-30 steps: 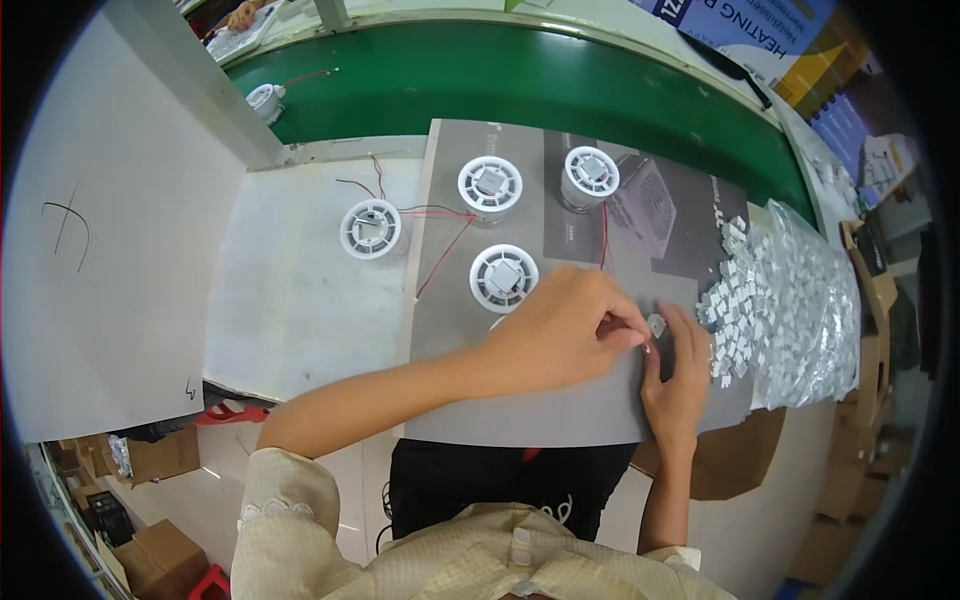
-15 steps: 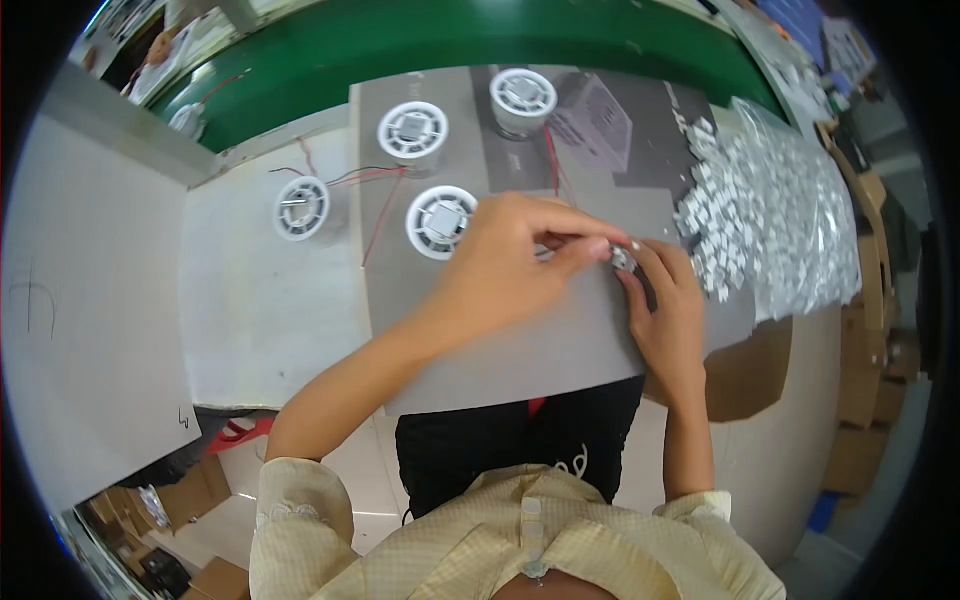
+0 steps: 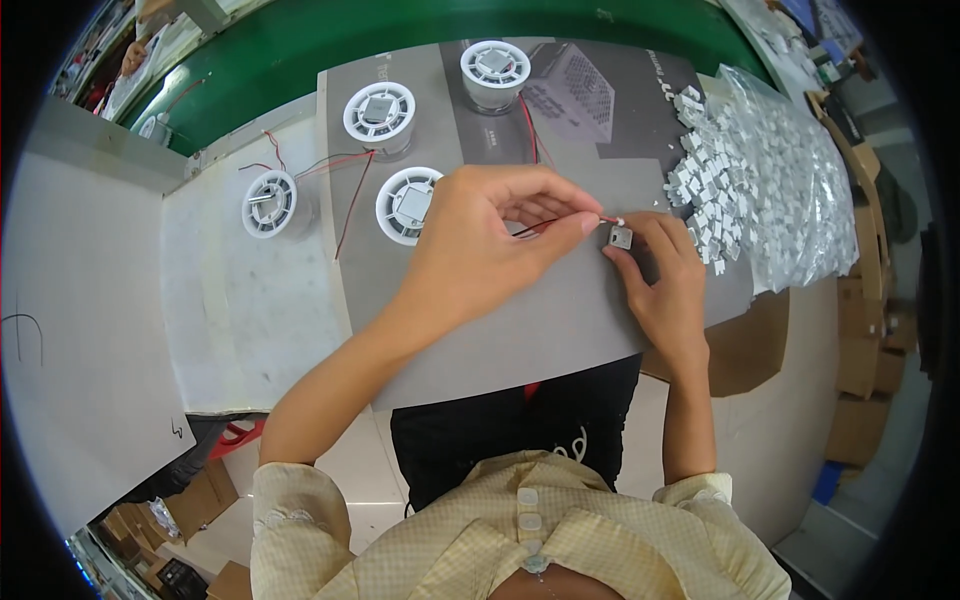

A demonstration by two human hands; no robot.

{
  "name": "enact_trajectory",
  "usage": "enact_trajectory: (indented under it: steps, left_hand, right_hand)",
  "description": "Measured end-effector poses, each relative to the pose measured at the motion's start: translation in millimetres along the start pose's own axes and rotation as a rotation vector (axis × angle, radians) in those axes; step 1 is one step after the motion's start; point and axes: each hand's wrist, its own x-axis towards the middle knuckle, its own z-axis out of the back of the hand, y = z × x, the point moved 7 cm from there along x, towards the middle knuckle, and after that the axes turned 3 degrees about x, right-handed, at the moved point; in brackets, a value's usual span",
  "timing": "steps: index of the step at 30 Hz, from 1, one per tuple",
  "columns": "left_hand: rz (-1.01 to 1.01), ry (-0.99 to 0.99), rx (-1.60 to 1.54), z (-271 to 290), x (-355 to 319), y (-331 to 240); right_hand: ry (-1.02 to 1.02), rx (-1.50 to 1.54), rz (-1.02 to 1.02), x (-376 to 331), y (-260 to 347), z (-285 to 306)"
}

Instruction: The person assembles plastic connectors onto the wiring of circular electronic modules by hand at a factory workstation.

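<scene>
My left hand [image 3: 475,245] pinches thin red and black wires [image 3: 533,228] between thumb and forefinger. Facing it, my right hand [image 3: 668,285] grips a small white square block [image 3: 620,238] between thumb and fingers. The wire ends meet the top of that block; whether they sit inside it cannot be made out. Partly behind my left hand stands a white round lamp housing [image 3: 398,210] with a square plate in its middle. Similar housings stand farther off, one at the back left [image 3: 379,112] and one at the back centre [image 3: 495,66], with wires trailing.
Another lamp housing [image 3: 268,204] lies tilted on the white surface at left. Many small white blocks [image 3: 712,185] spill from a clear plastic bag [image 3: 800,200] at right. Grey cardboard [image 3: 500,340] covers the worktop. A white panel [image 3: 90,300] rises at far left.
Both hands have moved slightly up in the picture, the whole view having shifted a little. The block in my right hand now shows its flat square face, and the wires are more visible.
</scene>
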Motion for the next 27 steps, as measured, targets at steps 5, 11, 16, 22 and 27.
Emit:
enact_trajectory:
  steps: [5, 11, 16, 22, 27]
  left_hand:
    - [0.036, 0.023, 0.010, 0.8, 0.7, 3.1]
    - [-0.034, -0.072, 0.002, 3.8, 2.3, 4.2]
    - [0.010, -0.032, 0.084, 0.8, 0.0, 1.8]
    - [-0.111, -0.084, 0.208, 0.8, -3.1, -8.9]
    - [-0.064, -0.067, 0.090, -0.9, -1.6, -8.5]
  right_hand:
    - [0.053, -0.013, 0.020, 1.5, 4.0, 1.7]
    - [0.113, 0.939, -0.440, -9.4, -28.7, -6.8]
    - [0.110, 1.151, -0.549, -10.6, -28.2, -13.5]
    - [0.085, 1.302, -0.481, -11.1, -24.7, -18.4]
    - [0.010, 1.192, -0.349, -4.0, -10.5, -12.5]
